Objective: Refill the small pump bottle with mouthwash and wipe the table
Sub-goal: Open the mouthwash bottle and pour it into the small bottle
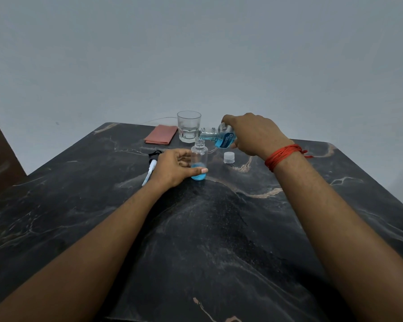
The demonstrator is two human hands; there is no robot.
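A small clear bottle [199, 156] stands upright on the dark marble table [219, 228] with a little blue liquid at its bottom. My left hand [173, 168] grips it low on its left side, thumb across the front. My right hand [254, 134] holds the mouthwash bottle [220, 135] tipped on its side, its open neck pointing left just above the small bottle's mouth. Blue mouthwash lies in the tipped bottle. The pump head [152, 167] with its white tube lies on the table behind my left hand.
A clear drinking glass [189, 126] stands just behind the two bottles. A folded pink cloth [161, 134] lies to its left near the far edge. The mouthwash bottle's white cap [229, 157] rests on the table under my right hand. A red thread band circles my right wrist.
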